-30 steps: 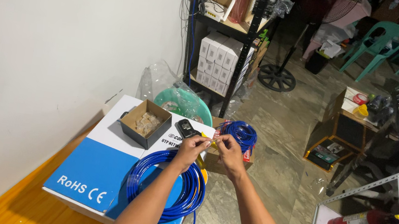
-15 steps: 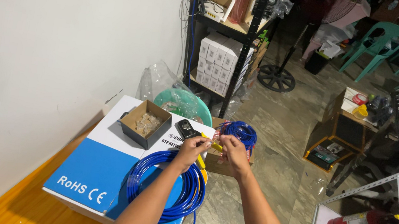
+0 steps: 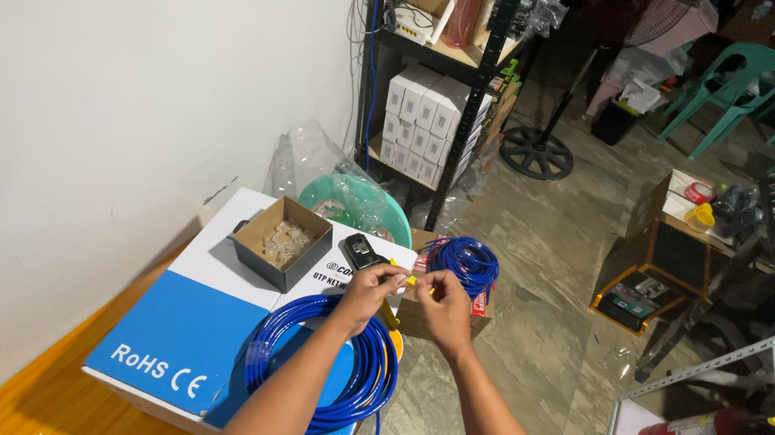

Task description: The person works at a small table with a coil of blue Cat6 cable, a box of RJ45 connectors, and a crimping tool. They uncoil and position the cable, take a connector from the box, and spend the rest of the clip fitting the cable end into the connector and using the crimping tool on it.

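Both hands meet above the far right edge of the blue-and-white carton [image 3: 181,320] that serves as the work surface. The left hand [image 3: 367,290] is closed, with thumb and forefinger pinching a small yellow-tipped piece, apparently the end of the cable; what exactly it is cannot be told at this size. The right hand [image 3: 441,304] is also closed in a pinch, its fingertips almost touching those of the left hand and gripping the same small piece from the right side. The coiled blue cable [image 3: 326,370] lies flat on the near right part of the carton, directly beneath the left forearm, and remains wound in loops with one loop hanging over the near edge. A small open cardboard box [image 3: 281,243] holding clear connector-like parts sits on the far part of the carton, to the left of the hands; a black handheld device [image 3: 362,250] lies just right of it. A second blue cable bundle [image 3: 462,261] rests on a brown box beyond the hands. As a judgement, the work on the cable end is in progress and at an early stage: the coil is undisturbed, the parts in the box appear plentiful, and the black device lies untouched.
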`<state>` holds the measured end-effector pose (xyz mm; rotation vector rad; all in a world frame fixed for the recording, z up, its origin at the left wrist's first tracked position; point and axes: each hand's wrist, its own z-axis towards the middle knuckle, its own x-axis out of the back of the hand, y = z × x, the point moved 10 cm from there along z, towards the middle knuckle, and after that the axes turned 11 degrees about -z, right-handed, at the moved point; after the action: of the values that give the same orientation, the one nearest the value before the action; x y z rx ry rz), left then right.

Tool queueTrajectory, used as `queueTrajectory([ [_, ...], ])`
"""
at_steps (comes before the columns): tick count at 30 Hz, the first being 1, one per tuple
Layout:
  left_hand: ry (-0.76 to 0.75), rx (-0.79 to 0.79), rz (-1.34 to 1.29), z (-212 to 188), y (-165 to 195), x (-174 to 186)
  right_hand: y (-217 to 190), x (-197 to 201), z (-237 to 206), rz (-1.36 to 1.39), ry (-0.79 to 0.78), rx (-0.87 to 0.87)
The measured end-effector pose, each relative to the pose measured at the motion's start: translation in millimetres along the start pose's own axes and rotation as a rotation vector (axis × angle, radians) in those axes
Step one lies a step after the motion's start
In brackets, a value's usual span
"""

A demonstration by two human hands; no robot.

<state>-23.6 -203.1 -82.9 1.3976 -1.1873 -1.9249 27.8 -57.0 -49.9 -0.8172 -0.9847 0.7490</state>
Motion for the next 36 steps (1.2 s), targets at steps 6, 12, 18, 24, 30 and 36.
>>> queueTrajectory([
  [6, -0.026, 0.045, -0.061, -2, -2, -1, 44, -22, 10, 0.267, -0.202, -0.355],
  [12, -0.08, 0.089, -0.035, -2, -6, -9, 35, -18, 21, 0.131, -0.256, -0.348],
  [18, -0.051, 0.09, -0.048, -1, -7, -6, 42, -22, 15, 0.37, -0.263, -0.406],
  [24, -0.042, 0.078, -0.054, 0, -7, -5, 49, -25, 12, 0.256, -0.275, -0.332],
  [30, -0.025, 0.05, -0.064, -1, -3, -2, 40, -29, 10, 0.342, -0.283, -0.32],
  [36, 0.015, 0.025, 0.032, 0, -5, -1, 10, -11, 19, 0.012, -0.298, -0.148],
])
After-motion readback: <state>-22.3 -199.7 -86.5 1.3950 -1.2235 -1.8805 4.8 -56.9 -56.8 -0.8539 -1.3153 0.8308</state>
